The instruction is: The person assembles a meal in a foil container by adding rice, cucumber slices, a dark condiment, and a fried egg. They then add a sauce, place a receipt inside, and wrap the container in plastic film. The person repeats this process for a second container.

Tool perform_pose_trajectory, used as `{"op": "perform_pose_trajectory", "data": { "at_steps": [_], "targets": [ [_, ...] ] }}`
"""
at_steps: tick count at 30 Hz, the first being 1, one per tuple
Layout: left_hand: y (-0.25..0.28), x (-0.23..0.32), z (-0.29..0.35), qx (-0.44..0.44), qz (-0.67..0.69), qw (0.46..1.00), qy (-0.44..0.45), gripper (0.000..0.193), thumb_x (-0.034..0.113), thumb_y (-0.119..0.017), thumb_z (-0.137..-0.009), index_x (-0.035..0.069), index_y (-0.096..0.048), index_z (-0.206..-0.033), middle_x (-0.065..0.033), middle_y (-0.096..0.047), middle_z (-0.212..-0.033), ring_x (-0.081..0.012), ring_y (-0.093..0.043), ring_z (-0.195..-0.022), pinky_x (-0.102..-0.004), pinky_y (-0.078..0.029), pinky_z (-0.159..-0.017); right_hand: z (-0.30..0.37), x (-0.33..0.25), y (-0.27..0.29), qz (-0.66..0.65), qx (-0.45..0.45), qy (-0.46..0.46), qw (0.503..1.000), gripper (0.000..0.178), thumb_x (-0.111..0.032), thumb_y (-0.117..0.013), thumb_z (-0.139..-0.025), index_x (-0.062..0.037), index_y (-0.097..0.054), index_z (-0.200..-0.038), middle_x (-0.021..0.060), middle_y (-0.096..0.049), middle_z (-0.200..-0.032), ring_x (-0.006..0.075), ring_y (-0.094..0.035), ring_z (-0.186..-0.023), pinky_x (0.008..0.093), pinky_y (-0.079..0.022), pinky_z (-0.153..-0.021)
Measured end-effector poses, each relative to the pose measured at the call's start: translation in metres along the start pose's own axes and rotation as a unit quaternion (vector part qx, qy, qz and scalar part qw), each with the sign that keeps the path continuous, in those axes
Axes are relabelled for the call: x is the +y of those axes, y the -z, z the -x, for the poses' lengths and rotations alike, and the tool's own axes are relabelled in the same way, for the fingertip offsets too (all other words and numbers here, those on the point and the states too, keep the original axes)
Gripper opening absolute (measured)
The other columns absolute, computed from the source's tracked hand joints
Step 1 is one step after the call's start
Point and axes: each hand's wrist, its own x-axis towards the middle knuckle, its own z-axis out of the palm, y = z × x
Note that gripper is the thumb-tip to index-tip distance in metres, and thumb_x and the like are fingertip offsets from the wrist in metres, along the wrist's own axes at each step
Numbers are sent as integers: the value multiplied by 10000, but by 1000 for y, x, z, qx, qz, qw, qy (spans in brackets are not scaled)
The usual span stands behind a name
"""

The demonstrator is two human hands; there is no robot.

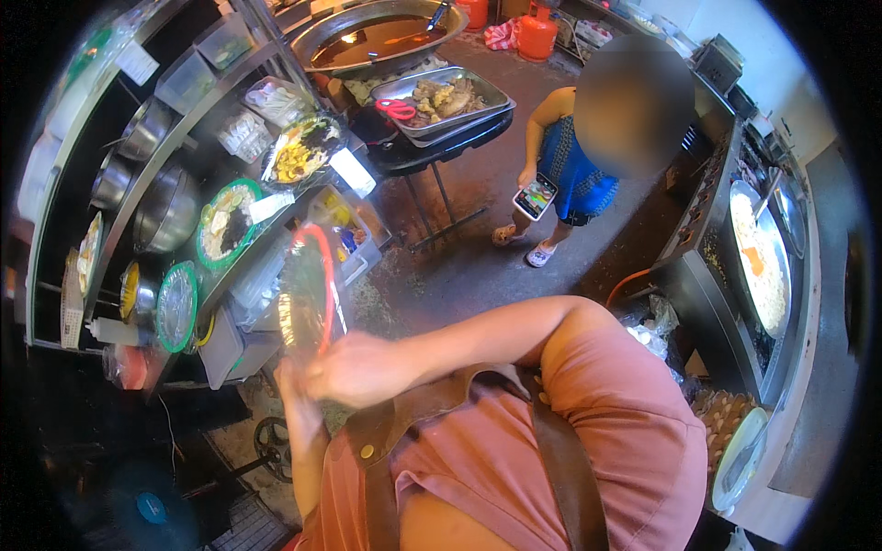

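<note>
A red-rimmed plate (328,275) under shiny clear plastic wrap (299,308) is tilted up nearly on edge in front of my chest. At its lower edge my right hand (356,369) is closed in a fist, gripping the wrapped plate, its arm crossing my body. Just left of it and partly behind, my left hand (290,378) is closed at the same lower edge. Motion blurs both hands, and most of the left fingers are hidden. What lies inside the plate cannot be made out.
A shelf (220,73) on the left holds wrapped food plates (230,220), bowls (170,207) and tubs. Ahead, a black table (450,138) bears a meat tray (450,96) with red-handled scissors (395,108). A person (588,174) stands there with a phone (535,198). A large pan (763,257) sits right.
</note>
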Motion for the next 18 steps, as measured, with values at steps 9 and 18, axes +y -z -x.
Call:
{"op": "perform_pose_trajectory", "data": {
  "at_steps": [9, 18],
  "targets": [
    [13, 22, 9, 52, 197, 972, -113, 306, 157, -597, -877, -19, -538, -1120, -97, -603, -991, -212, -604, -846, -358, -523, -770, -18, -35, -47, -460, -166, -88, 868, 249, -242, -592, -894, -41, -564, -1039, 69, -596, -881, 184, -570, -847, 345, -449, -762],
    [5, 70, 15, 237, 205, 893, -324, 228, 165, -548, -908, 9, -540, -1075, -101, -571, -1054, -254, -592, -912, -421, -521, -829, 60, 4, -35, -628, -101, -390, 666, 448, -297, -582, -918, -97, -468, -1302, 61, -553, -1203, 185, -504, -1150, 360, -406, -955]
  ]
}}
